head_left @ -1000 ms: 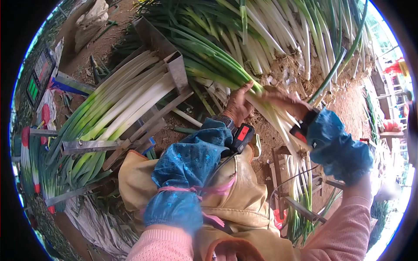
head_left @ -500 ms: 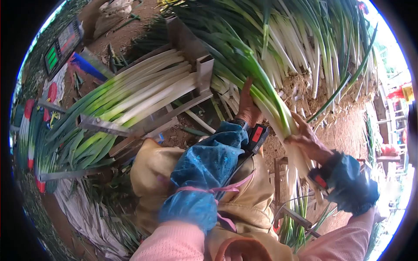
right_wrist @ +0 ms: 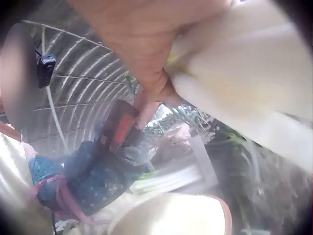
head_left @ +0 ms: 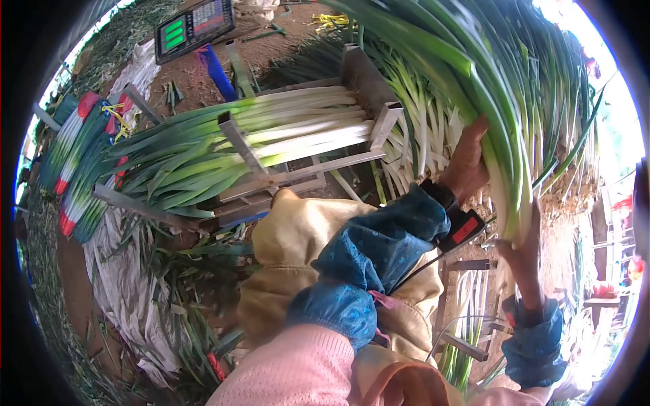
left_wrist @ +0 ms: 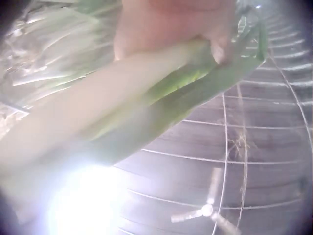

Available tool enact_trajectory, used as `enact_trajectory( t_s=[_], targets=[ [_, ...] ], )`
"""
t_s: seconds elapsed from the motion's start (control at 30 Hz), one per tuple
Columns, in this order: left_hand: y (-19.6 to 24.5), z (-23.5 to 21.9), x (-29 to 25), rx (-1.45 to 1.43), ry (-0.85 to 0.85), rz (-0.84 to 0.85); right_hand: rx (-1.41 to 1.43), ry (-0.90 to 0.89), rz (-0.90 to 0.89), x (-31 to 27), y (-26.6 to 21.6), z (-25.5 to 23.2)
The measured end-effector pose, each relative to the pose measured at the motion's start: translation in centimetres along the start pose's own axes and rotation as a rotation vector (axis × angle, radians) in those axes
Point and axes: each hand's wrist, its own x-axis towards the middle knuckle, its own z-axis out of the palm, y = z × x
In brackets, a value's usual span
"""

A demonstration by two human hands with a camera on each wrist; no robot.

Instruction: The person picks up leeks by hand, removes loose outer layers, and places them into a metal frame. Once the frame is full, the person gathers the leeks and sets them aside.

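A bunch of long green onions (head_left: pixel 509 172), green leaves at the top and white stems below, is held between both hands in the head view. My left hand (head_left: pixel 468 164) grips it from the left around the upper stems, thumb along the leaves. Lower down, my right hand (head_left: pixel 525 260) holds the white ends from below. In the left wrist view the left hand (left_wrist: pixel 171 24) wraps over the stalks (left_wrist: pixel 117 98), which are blurred. Close up in the right wrist view, the right hand (right_wrist: pixel 142 39) has its thumb against the white stems (right_wrist: pixel 254 68).
A metal rack (head_left: pixel 386 125) beside the knees carries a row of green onions (head_left: pixel 291 125). More stand in a large pile (head_left: pixel 562 128) behind the hands. Taped bundles (head_left: pixel 71 149) lie at far left, near a scale display (head_left: pixel 193 28). A second metal frame (head_left: pixel 467 348) stands at lower right.
The head view has turned, so the rack and scale sit further right. Both hands have shifted right with the bunch, which now stands steeper; the right hand has slid down toward the white ends.
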Motion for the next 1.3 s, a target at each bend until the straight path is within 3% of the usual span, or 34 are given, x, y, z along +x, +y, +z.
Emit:
enact_trajectory(
  t_s=[0.17,0.2,0.27,0.3,0.33,0.37,0.4,0.43,0.47,0.5,0.53,0.57,0.6,0.7,0.73,0.77,0.87,0.9,0.93,0.97,1.0,1.03,1.07,1.1,1.17,1.3],
  targets=[
    [8.1,7.3,1.2,0.196,-0.098,0.288,0.058,0.153,-0.111,5.9,-8.0,1.6],
    [10.3,7.9,1.3,0.751,-0.154,0.746,0.028,0.14,-0.186,7.5,-10.0,1.8],
    [15.4,11.7,-0.9,0.921,-0.256,0.876,-0.033,0.142,-0.303,10.1,-15.2,2.7],
    [18.5,14.8,-2.6,0.531,-0.275,0.553,-0.066,0.158,-0.345,11.2,-18.3,3.7],
    [21.8,15.6,-2.6,0.619,-0.286,0.53,-0.117,0.225,-0.501,12.6,-20.5,5.2],
    [24.4,16.9,-3.9,0.582,-0.176,0.5,-0.169,0.296,-0.651,13.9,-22.7,6.7],
    [26.3,18.2,-5.2,0.839,-0.147,0.697,-0.194,0.173,-0.552,14.5,-26.2,7.8],
    [28.1,19.0,-6.6,0.951,-0.033,0.784,-0.218,0.048,-0.454,15.5,-29.2,8.9],
    [29.7,19.7,-7.9,1.062,0.082,0.867,-0.269,0.121,-0.603,17.5,-29.7,12.0],
    [31.7,20.7,-9.1,1.173,0.191,0.949,0.035,0.403,-0.827,19.3,-30.0,16.1],
    [34.7,22.0,-10.4,1.284,0.294,1.032,0.023,0.365,-0.835,19.9,-31.8,18.4],
    [41.1,22.1,-13.7,0.883,-0.036,0.452,0.013,0.324,-0.841,20.6,-33.7,20.1],
    [42.0,22.5,-15.3,0.863,-0.007,0.403,0.044,0.228,-0.883,20.8,-35.0,21.4],
    [45.6,21.6,-19.2,0.924,0.257,0.564,0.16,0.013,-1.027,22.3,-37.3,25.5],
    [44.7,21.2,-19.1,0.971,0.438,0.742,0.193,-0.025,-1.068,23.0,-37.6,26.5],
    [44.3,20.5,-18.9,1.006,0.624,0.921,0.203,-0.073,-1.078,23.7,-37.3,27.8],
    [47.6,15.8,-20.6,0.913,0.45,0.536,0.172,-0.208,-1.069,25.5,-36.2,30.8],
    [47.9,13.1,-20.3,0.886,0.483,0.6,0.119,-0.286,-1.052,26.6,-35.2,32.3],
    [45.9,11.1,-19.3,0.897,0.573,0.554,0.083,-0.31,-1.028,27.2,-33.4,33.2],
    [45.5,9.2,-19.5,0.957,0.729,0.442,0.027,-0.352,-1.023,28.3,-31.0,34.1],
    [46.4,6.6,-20.1,0.966,0.646,0.082,0.007,-0.343,-1.01,29.5,-28.1,36.6],
    [46.3,4.0,-19.7,0.86,0.727,-0.085,-0.041,-0.451,-0.972,30.8,-24.7,38.0],
    [46.5,1.8,-20.6,0.798,1.011,-0.07,-0.135,-0.369,-1.033,31.8,-20.0,40.0],
    [46.4,0.0,-20.7,0.934,1.11,-0.095,-0.214,-0.302,-1.037,31.9,-15.3,41.2],
    [47.3,-1.9,-21.4,1.286,1.226,-0.105,-0.551,-0.396,-0.944,31.5,-9.2,43.1],
    [48.9,-1.4,-20.3,1.586,1.122,-0.253,-0.47,-0.413,-0.738,29.4,-8.1,42.8]
  ],
)
